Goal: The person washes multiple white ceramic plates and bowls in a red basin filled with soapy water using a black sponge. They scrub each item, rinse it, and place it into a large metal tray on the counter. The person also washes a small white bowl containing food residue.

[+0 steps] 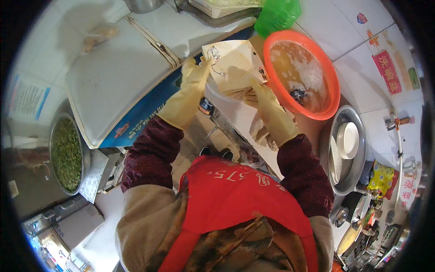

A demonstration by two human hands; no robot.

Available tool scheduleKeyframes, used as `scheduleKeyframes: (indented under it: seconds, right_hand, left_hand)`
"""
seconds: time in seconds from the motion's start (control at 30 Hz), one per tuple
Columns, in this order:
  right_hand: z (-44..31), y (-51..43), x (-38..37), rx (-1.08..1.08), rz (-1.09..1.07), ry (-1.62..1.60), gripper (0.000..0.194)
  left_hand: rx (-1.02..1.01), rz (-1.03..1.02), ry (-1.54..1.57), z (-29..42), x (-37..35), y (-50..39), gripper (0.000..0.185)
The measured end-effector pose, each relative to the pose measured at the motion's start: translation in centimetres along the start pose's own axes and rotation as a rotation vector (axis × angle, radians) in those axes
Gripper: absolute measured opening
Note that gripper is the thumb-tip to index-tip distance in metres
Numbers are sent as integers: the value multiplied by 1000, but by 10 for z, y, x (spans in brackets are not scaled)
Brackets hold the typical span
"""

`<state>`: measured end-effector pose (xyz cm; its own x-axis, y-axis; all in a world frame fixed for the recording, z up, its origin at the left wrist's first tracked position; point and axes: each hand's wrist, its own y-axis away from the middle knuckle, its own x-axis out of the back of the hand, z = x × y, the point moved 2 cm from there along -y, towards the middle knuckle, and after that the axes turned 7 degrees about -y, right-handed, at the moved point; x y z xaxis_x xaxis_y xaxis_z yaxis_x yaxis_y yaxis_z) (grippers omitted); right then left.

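Note:
A squarish cream plate (239, 63) with painted decoration and brownish stains is held up in front of me. My left hand (197, 78), in a yellow rubber glove, grips its left edge. My right hand (260, 97), gloved the same way, has its fingers spread along the near edge. Beneath the plate, the rim of a pale round vessel (224, 95) shows; most of it is hidden. Just right of the plate stands an orange plastic tub (334, 85) of cloudy, foamy water (283, 74). A dark scouring pad (299, 95) lies in that water.
A crumpled cloth (261, 131) lies below my right forearm. On the right, a steel basin (353, 171) contains stacked pale dishes (350, 141). A chest freezer (115, 85) fills the left. Beyond the tub sits a green plastic bag (278, 15); a basin of chopped greens (66, 153) stands far left.

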<state>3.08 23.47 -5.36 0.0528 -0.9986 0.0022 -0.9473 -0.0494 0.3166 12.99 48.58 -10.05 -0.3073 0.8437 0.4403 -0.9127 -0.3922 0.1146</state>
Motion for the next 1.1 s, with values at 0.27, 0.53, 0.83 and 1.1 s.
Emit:
scheduleKeyframes:
  seconds: [0.27, 0.53, 0.83, 1.1]
  right_hand:
    - [-41, 2, -30, -189, 9, -297, 54]
    - [-20, -17, -29, -253, -2, -580, 50]
    - [-22, 15, -22, 0, -156, -495, 44]
    - [-37, 5, -45, -61, 9, -494, 44]
  left_hand:
    - [-363, -626, 223, 8, 11, -46, 60]
    - [-285, -612, 126, 35, 14, -30, 49]
    - [-720, -451, 151, 47, 31, 4, 36]
    - [-313, -521, 372, 82, 72, 21, 38]
